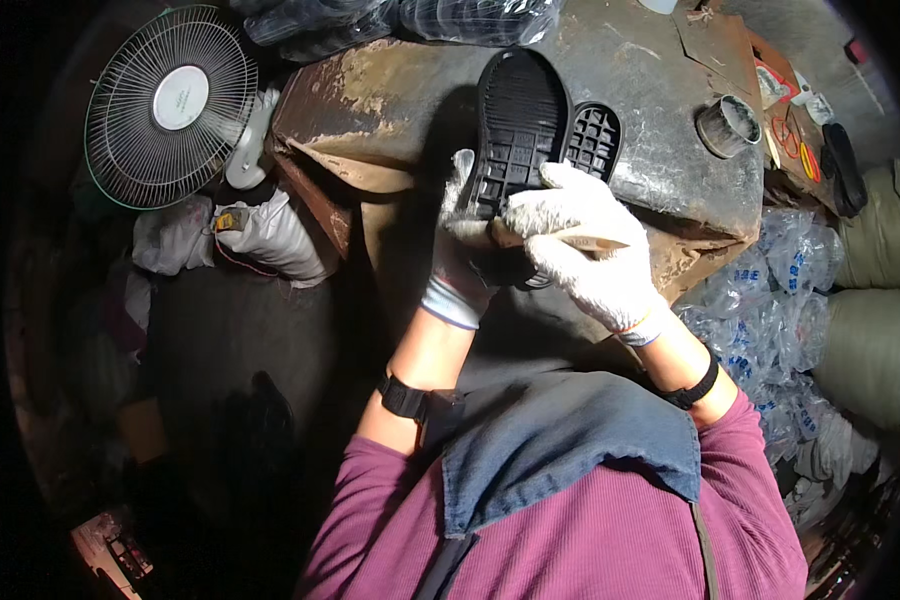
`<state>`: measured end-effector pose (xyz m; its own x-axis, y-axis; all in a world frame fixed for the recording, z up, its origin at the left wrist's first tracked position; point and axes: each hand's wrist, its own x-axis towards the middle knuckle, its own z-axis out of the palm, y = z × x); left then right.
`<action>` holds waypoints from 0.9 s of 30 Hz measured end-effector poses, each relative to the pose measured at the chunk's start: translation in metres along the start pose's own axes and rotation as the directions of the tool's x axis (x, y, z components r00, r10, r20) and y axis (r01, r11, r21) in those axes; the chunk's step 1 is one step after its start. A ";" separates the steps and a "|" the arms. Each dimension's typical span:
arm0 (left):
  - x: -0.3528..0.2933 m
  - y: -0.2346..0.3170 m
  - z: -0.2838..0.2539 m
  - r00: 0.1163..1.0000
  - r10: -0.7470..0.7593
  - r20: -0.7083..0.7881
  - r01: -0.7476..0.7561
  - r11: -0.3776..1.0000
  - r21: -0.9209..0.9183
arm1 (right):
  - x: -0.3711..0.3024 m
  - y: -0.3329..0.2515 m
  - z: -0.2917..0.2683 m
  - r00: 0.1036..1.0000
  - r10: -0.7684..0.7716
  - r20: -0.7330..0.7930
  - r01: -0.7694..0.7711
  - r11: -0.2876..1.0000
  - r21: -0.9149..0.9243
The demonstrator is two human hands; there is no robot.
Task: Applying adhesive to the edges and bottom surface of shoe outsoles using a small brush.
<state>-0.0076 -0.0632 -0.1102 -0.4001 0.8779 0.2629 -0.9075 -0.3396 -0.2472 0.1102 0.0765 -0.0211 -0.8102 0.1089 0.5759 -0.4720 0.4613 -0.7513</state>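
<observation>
My left hand (462, 220), in a pale glove, is closed round the lower end of a black shoe sole (523, 105), held upright over the worktable's near edge. Its ribbed, gridded face shows. Another black sole (597, 135) with open square cells stands just to the right, partly behind the first; whether the same hand holds it I cannot tell. My right hand (595, 250), in a white knitted glove, grips a flat tool with a light wooden handle (595, 243). The tool lies across the sole's lower part, its working end hidden near the left fingers.
The worn, stained table (670, 100) carries a metal cup (728, 126) and black wrapped bundles (480, 18). A fan (178, 98) and a white sack (275, 238) are left. Scissors with orange handles (785, 135), plastic bags (760, 310) and green sacks (875, 330) lie right.
</observation>
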 end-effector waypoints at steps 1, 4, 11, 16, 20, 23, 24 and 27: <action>0.005 -0.004 0.002 0.983 0.137 -0.121 -0.041 0.809 0.587 | 0.000 -0.003 -0.003 0.998 -0.058 0.035 0.059 0.998 -0.028; 0.018 -0.009 0.018 0.956 0.267 -0.125 -0.061 0.595 0.801 | -0.009 -0.005 -0.008 0.998 -0.055 0.027 0.056 0.998 -0.028; 0.019 0.022 0.063 0.991 0.046 0.129 -0.118 0.761 0.638 | -0.018 -0.019 -0.030 0.883 0.455 -0.114 -0.397 0.855 0.335; -0.007 0.038 0.069 0.932 0.360 0.032 -0.222 0.502 0.836 | 0.002 -0.032 -0.008 0.915 0.401 0.045 -0.402 0.893 0.203; -0.004 0.042 0.068 0.921 -0.004 0.389 -0.164 0.902 0.399 | -0.004 -0.032 -0.007 0.875 0.473 -0.106 -0.402 0.830 0.386; -0.011 0.046 0.072 0.975 -0.016 0.223 -0.150 0.693 0.706 | -0.006 -0.033 0.004 0.878 0.477 -0.047 -0.418 0.809 0.415; -0.013 0.046 0.071 0.974 -0.013 0.225 -0.153 0.695 0.702 | -0.006 -0.032 0.007 0.896 0.445 -0.002 -0.424 0.854 0.301; -0.016 0.059 0.058 0.896 0.427 0.120 -0.095 -0.080 0.992 | 0.013 -0.007 -0.008 0.998 0.014 -0.067 -0.021 0.994 -0.106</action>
<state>-0.0619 -0.1171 -0.0747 -0.7615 0.6012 0.2423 -0.0158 -0.3910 0.9203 0.1058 0.0816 -0.0062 -0.7914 0.1741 0.5860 -0.4155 0.5500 -0.7245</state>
